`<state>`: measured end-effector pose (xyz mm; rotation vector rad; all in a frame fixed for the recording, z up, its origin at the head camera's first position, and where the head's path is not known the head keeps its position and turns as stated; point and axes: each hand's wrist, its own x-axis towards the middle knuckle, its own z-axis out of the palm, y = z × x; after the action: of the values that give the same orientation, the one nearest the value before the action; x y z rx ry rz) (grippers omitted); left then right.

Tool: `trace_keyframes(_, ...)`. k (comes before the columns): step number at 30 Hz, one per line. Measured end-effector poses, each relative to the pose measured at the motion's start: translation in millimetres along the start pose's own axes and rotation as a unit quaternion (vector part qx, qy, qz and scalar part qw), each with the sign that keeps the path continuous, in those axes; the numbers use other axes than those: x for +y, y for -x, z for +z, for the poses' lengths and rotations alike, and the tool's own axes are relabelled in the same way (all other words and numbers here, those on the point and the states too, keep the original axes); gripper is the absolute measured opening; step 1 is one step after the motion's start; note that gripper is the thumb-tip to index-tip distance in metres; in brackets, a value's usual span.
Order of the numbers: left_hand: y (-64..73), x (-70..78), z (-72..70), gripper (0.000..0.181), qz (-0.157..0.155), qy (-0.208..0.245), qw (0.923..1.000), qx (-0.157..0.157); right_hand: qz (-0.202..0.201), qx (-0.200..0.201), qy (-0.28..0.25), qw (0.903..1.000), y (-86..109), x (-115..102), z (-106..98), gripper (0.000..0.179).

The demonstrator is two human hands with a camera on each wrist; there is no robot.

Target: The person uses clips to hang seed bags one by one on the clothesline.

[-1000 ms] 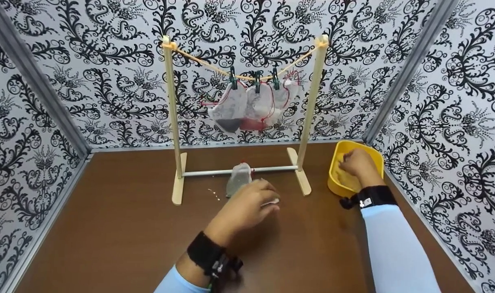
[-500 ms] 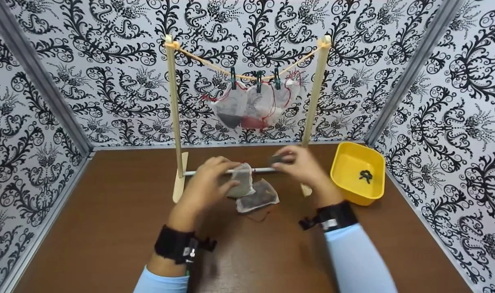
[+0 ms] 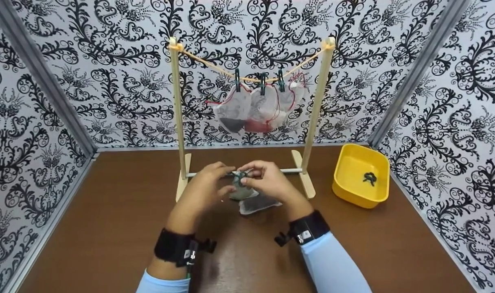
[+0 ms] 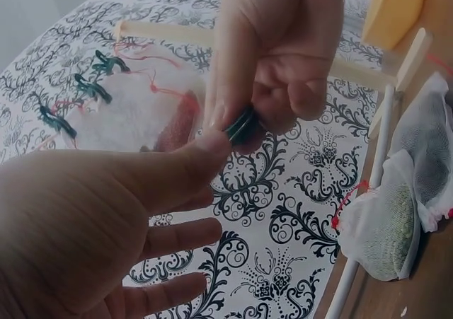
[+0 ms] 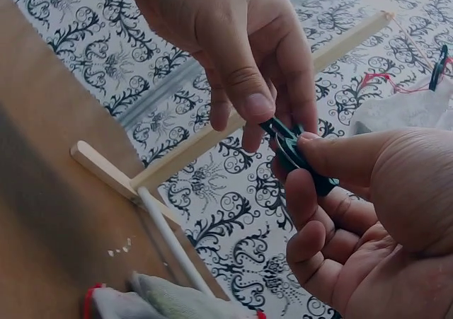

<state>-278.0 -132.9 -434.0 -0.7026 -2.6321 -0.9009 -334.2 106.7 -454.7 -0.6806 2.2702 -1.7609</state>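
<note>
Above the table my two hands meet at a small dark green clothespin (image 5: 287, 148). My left hand (image 3: 202, 185) pinches one end of it between thumb and fingers, its other fingers spread. From the other side my right hand (image 3: 272, 183) grips the clothespin, thumb on top and fingers curled beneath. Under the hands lie two white mesh bags with red drawstrings: one with greenish contents (image 4: 393, 227) leaning on the rack's white bar (image 4: 386, 131), one with dark contents (image 3: 257, 203). The hands partly cover both bags in the head view.
A wooden rack (image 3: 177, 110) carries a sagging orange cord (image 3: 209, 63). Three mesh bags (image 3: 233, 108) hang from it by green clothespins (image 3: 263, 84). At right stands a yellow tub (image 3: 341, 179) with a few dark clothespins (image 3: 369, 178). White crumbs (image 5: 120, 248) lie on the table.
My right hand has left the yellow tub with a clothespin and moved left to the middle. My left hand has let go of the dark-filled bag and come to the clothespin.
</note>
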Motion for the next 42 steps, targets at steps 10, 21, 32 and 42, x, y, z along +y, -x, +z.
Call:
trace_keyframes(10,0.5,0.5,-2.2,0.041,0.032,-0.036,0.9988,0.007,0.005,-0.010,-0.036,0.9993,5.6,-2,-7,0.034)
trace_keyframes(21,6.1,-16.7,-10.0,0.019,0.077,-0.131,0.9760,0.156,-0.073,-0.102,0.425,0.8963,23.2,19,-4,0.026)
trace_keyframes(32,6.4,-14.5,-9.2,0.007,0.040,-0.152,0.9708,0.181,-0.132,-0.106,0.532,0.8293,24.4,35,18,0.022)
trace_keyframes(42,5.4,-9.8,-7.7,0.006,0.028,-0.155,0.9707,0.181,-0.145,-0.076,0.503,0.8487,23.9,31,6,0.011)
